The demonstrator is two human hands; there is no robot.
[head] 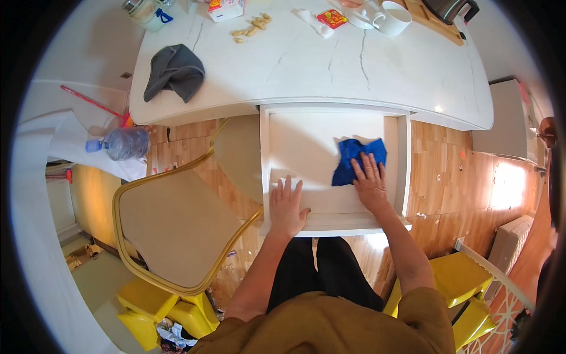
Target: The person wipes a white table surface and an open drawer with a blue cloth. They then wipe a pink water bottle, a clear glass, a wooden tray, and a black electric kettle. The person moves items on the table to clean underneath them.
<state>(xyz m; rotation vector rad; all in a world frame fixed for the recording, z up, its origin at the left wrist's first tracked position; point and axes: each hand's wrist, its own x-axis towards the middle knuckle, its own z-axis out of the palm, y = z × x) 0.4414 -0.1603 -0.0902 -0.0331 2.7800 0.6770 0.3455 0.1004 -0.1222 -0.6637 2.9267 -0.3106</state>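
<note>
A white drawer (305, 146) is pulled out from under the marble-patterned tabletop (309, 66). Inside it, on the right part of the drawer floor, a crumpled blue cloth (349, 155) lies spread. My right hand (372, 183) presses flat on this cloth, fingers apart and pointing away from me. At the drawer's front left corner rests my left hand (287, 208), fingers spread and holding nothing, its palm over the front panel (340, 223). On the left of the tabletop lies a folded dark grey cloth (174, 73).
Peanuts (254, 28), a white mug (392, 18), a red wrapper (331, 19) and a kettle (446, 9) on a wooden tray stand along the tabletop's far side. Left of the drawer is a gold-framed chair (177, 230). A large plastic water bottle (128, 144) lies farther left.
</note>
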